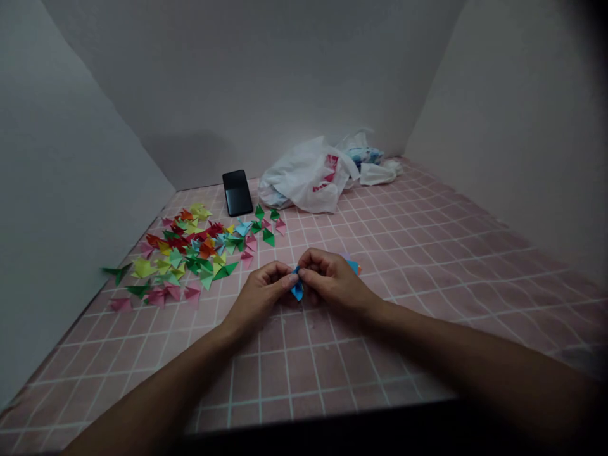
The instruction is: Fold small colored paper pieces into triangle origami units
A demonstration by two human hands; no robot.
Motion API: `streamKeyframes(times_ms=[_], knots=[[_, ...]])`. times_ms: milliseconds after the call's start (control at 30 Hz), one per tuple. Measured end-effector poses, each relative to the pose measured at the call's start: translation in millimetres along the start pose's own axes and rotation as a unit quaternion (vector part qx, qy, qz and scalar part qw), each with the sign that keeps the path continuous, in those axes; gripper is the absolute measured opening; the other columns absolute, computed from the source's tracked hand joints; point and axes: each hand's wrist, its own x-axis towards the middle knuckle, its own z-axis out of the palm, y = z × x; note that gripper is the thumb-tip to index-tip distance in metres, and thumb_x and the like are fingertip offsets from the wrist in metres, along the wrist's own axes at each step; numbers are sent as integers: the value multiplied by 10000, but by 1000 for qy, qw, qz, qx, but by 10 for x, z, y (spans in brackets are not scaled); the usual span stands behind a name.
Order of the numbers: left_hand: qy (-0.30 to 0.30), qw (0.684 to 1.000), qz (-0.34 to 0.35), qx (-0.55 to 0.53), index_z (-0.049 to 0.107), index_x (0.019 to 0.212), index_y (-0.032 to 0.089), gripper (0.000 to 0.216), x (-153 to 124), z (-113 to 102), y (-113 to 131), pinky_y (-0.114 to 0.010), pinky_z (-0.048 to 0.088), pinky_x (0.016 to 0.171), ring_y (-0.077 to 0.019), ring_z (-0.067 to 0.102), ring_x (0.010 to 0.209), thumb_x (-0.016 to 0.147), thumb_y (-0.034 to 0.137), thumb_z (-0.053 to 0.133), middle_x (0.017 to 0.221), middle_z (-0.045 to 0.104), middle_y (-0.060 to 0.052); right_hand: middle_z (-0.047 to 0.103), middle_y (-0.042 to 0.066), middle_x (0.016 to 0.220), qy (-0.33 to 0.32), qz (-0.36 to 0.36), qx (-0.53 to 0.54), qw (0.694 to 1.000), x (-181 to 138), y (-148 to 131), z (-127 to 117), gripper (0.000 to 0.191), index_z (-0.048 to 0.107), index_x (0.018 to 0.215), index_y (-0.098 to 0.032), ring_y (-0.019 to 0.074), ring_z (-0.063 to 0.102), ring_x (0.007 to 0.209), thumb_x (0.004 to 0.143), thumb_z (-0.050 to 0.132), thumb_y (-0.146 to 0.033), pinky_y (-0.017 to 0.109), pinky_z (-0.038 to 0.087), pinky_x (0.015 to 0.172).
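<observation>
A small piece of folded blue paper [297, 291] is pinched between my two hands above the checked cloth. My left hand [266, 284] grips its left side with thumb and fingers closed. On the other side, my right hand [329, 278] holds it, thumb near the top. The fingertips hide part of the fold. Behind my right hand lies more coloured paper [353, 266], blue with a bit of orange, partly covered by the hand. To the left spreads a pile of folded paper pieces [190, 246] in red, green, yellow, pink and light blue.
A dark phone [238, 193] leans near the back wall. Beside it sits a crumpled white plastic bag [304, 174] with red print, and more bags [380, 168] lie to its right. Pale walls enclose the pink checked tablecloth [446, 253] on three sides.
</observation>
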Motion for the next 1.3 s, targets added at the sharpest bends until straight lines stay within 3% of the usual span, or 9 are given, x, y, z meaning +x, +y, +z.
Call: streamKeyframes(times_ms=[367, 867, 1300], knots=[[-9, 1000, 0, -13, 627, 812, 165, 238, -9, 20, 4, -240, 467, 662, -105, 556, 657, 846, 392, 689, 741, 601, 4, 545, -65, 538, -2, 19, -6, 1000, -10, -40, 5, 98, 507, 769, -197, 80, 507, 397, 818, 583, -232, 189, 376, 382], [4, 985, 99, 142, 606, 765, 170, 257, -12, 22, 41, -222, 415, 586, -108, 514, 594, 910, 381, 585, 664, 567, 23, 567, -65, 546, -10, 29, 20, 999, -16, -21, 13, 96, 495, 781, -210, 89, 516, 395, 812, 579, -246, 201, 370, 397], [25, 969, 128, 209, 622, 769, 178, 235, -16, 12, 60, -238, 411, 625, -125, 511, 632, 916, 353, 567, 673, 569, 20, 600, -48, 561, -41, 19, 44, 998, -3, 13, -11, 111, 495, 808, -201, 92, 542, 412, 857, 559, -276, 203, 400, 418]])
